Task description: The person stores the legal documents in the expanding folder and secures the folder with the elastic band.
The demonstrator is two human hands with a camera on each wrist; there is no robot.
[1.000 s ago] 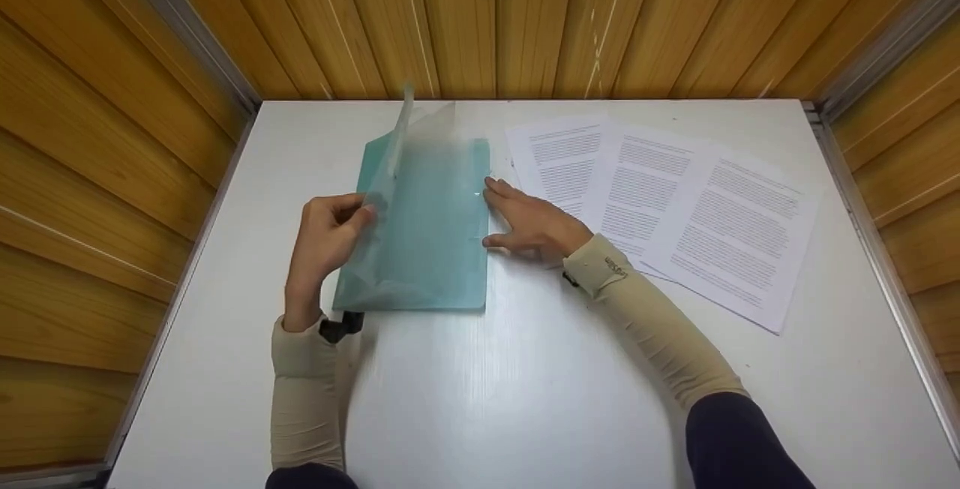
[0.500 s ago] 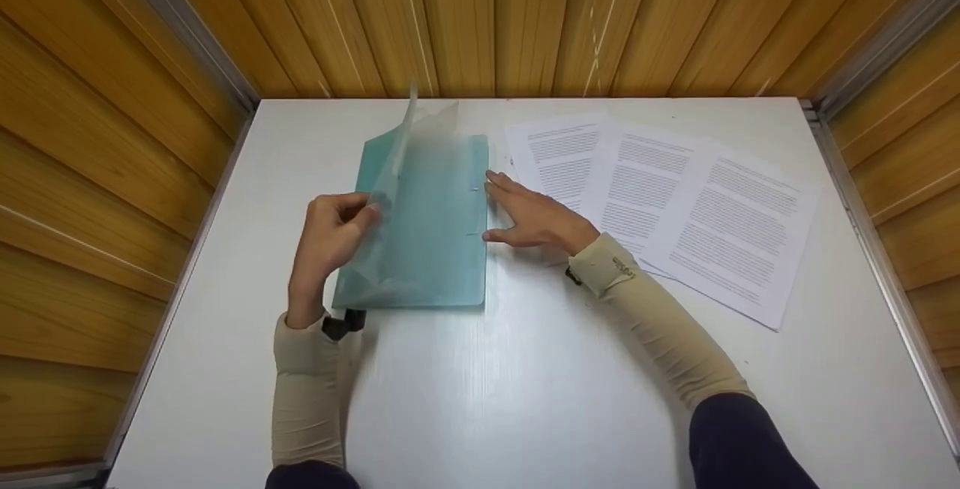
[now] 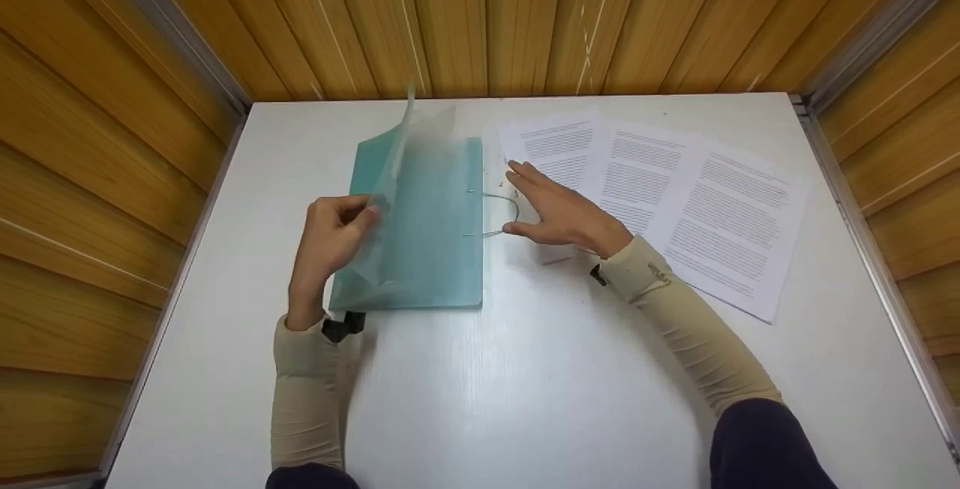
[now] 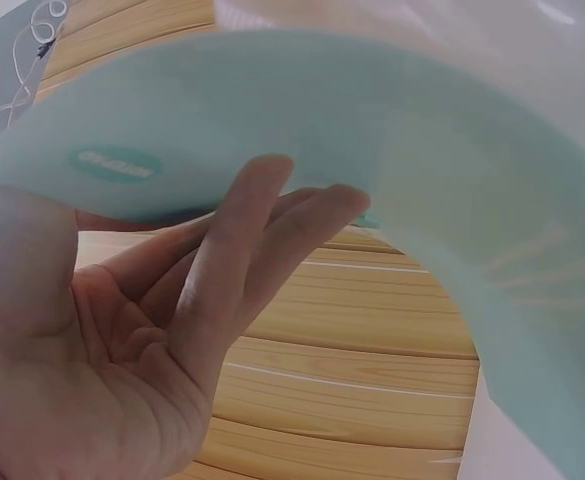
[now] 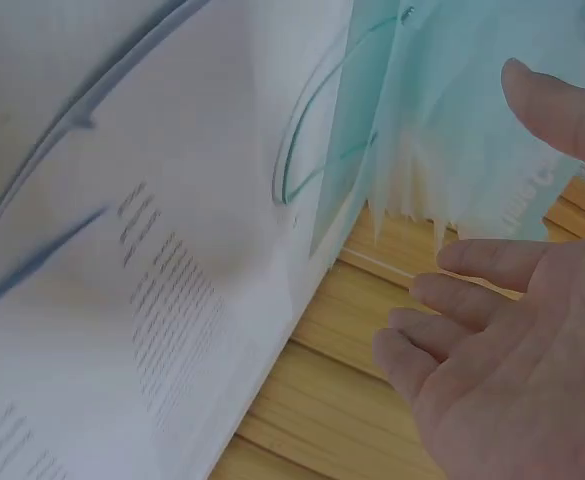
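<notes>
Left hand (image 3: 330,234) is pinching the raised cover (image 4: 222,110) of a teal folder (image 3: 439,249); right hand (image 3: 566,211) is by the cord loop (image 5: 284,196), fingers (image 5: 492,262) out, thumb (image 5: 557,112) spread.

A small, enclosed work booth is showing here, with a white bench (image 3: 525,399) taking up its middle. 3 walls of wood-look planks are closing it in: a back wall (image 3: 450,16) is standing along the bench's far edge, a left wall (image 3: 75,174) beside its left edge and a right wall (image 3: 915,159) beside its right edge. Grey metal strips (image 3: 180,31) are rising from the bench's 2 far corners. Printed pages (image 3: 645,166) and a teal folder (image 3: 435,249) are resting on the bench, giving it an office-desk look. What building is surrounding the booth, I cannot tell.
</notes>
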